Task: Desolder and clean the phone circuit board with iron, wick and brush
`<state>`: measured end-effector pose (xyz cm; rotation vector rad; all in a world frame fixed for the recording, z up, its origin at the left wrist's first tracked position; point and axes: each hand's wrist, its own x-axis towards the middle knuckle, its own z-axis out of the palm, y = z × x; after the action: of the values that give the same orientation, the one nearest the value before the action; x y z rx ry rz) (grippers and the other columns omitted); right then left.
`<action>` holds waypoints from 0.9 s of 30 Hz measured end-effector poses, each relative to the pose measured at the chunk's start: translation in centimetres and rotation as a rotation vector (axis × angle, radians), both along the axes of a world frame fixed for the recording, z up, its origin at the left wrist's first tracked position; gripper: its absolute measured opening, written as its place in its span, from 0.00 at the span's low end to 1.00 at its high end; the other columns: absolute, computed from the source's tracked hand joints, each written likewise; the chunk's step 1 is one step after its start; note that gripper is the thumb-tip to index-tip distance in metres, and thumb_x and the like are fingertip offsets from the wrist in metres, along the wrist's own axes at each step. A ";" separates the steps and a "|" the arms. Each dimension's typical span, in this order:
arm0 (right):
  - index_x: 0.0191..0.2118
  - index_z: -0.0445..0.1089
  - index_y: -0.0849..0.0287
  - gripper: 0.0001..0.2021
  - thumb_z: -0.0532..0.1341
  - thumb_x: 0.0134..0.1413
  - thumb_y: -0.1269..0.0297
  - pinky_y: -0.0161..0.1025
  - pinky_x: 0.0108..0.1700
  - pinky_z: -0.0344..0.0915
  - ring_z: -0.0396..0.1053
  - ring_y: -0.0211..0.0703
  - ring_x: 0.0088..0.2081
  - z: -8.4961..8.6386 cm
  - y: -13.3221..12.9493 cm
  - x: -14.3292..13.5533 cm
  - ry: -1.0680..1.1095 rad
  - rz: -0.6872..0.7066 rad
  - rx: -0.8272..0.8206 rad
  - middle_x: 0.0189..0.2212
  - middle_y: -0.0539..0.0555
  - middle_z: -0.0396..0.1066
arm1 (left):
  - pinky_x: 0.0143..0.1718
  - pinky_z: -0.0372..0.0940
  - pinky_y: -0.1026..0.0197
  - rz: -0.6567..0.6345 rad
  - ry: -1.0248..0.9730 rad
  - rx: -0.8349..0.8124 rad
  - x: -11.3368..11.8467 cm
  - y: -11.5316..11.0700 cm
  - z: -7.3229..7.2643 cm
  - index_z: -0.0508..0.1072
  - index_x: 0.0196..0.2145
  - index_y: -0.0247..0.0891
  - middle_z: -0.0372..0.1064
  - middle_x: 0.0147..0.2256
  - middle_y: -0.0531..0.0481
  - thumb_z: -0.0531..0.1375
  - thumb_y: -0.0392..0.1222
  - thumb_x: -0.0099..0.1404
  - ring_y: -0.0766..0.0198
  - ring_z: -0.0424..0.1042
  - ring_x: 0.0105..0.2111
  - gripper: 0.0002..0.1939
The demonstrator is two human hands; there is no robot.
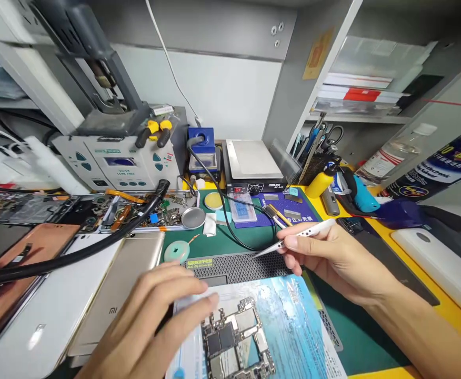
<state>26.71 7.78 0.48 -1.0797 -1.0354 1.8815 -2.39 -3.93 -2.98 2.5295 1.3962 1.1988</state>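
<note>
A phone circuit board [227, 337] lies on a blue and white printed sheet [293, 321] at the front middle. My left hand [155, 316] hovers over the sheet's left side, its fingers stretched out beside the board's upper left corner, with nothing in them. White tweezers [307, 231] are pinched between the thumb and fingers of my right hand [325, 252]. Their fine tip points left, above the grey perforated mat [238, 266] and apart from the board. A green round spool [176, 251] sits at that mat's far left corner.
Several phone backs [120, 295] cover the left side, crossed by a thick black hose [108, 247]. Behind stand a rework station [120, 160], a blue soldering station [201, 150] and a heating plate [252, 160]. Bottles, including a yellow one [320, 181], stand on the right.
</note>
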 end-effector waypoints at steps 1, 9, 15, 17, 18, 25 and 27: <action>0.35 0.88 0.63 0.12 0.85 0.46 0.63 0.28 0.27 0.73 0.77 0.36 0.24 0.1 0.0 -0.1 0.021 0.001 -0.014 0.25 0.56 0.82 | 0.62 0.67 0.50 0.023 -0.038 0.005 0.3 0.4 0.8 0.75 0.55 0.41 0.73 0.51 0.44 0.59 0.34 0.75 0.52 0.71 0.58 0.14; 0.31 0.86 0.66 0.14 0.85 0.42 0.63 0.24 0.24 0.71 0.74 0.31 0.22 1.0 -1.0 -0.7 0.118 0.065 -0.016 0.26 0.54 0.80 | 0.47 0.68 0.58 -0.041 -0.075 0.001 3.5 3.9 4.5 0.76 0.45 0.39 0.76 0.38 0.53 0.65 0.34 0.74 0.65 0.73 0.40 0.04; 0.32 0.86 0.68 0.15 0.85 0.44 0.63 0.24 0.25 0.73 0.74 0.31 0.23 0.9 -1.3 -0.6 0.158 0.091 -0.016 0.27 0.54 0.79 | 0.42 0.66 0.56 -0.056 -0.077 0.048 5.0 3.7 3.7 0.75 0.42 0.39 0.76 0.37 0.53 0.63 0.32 0.75 0.64 0.72 0.39 0.04; 0.31 0.85 0.68 0.15 0.85 0.44 0.63 0.24 0.25 0.73 0.74 0.31 0.23 0.9 -1.4 -0.5 0.163 0.100 -0.016 0.27 0.54 0.79 | 0.41 0.65 0.55 -0.058 -0.083 0.058 5.2 3.6 3.5 0.75 0.41 0.39 0.75 0.36 0.54 0.63 0.31 0.75 0.65 0.71 0.38 0.05; 0.31 0.85 0.68 0.14 0.85 0.45 0.63 0.24 0.25 0.73 0.74 0.31 0.23 0.9 -1.4 -0.5 0.163 0.104 -0.016 0.27 0.54 0.79 | 0.41 0.64 0.55 -0.061 -0.087 0.061 5.2 3.6 3.4 0.74 0.40 0.39 0.75 0.36 0.54 0.62 0.30 0.75 0.65 0.70 0.37 0.06; 0.34 0.86 0.68 0.15 0.85 0.45 0.62 0.26 0.26 0.75 0.76 0.34 0.24 1.0 -1.2 -0.6 0.172 0.111 -0.025 0.27 0.55 0.80 | 0.40 0.64 0.56 -0.056 -0.119 0.066 5.2 3.6 3.2 0.74 0.40 0.39 0.74 0.34 0.55 0.62 0.29 0.75 0.66 0.69 0.36 0.07; 0.34 0.87 0.67 0.16 0.85 0.44 0.62 0.25 0.25 0.75 0.77 0.33 0.24 1.1 -1.1 -0.5 0.173 0.097 -0.031 0.28 0.54 0.80 | 0.40 0.65 0.56 -0.053 -0.127 0.066 5.1 3.6 3.2 0.74 0.40 0.39 0.74 0.34 0.55 0.62 0.28 0.75 0.66 0.69 0.36 0.07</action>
<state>26.16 6.66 1.53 -0.8790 -0.9778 2.0352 2.71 -0.34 0.23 2.4657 1.2748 1.3910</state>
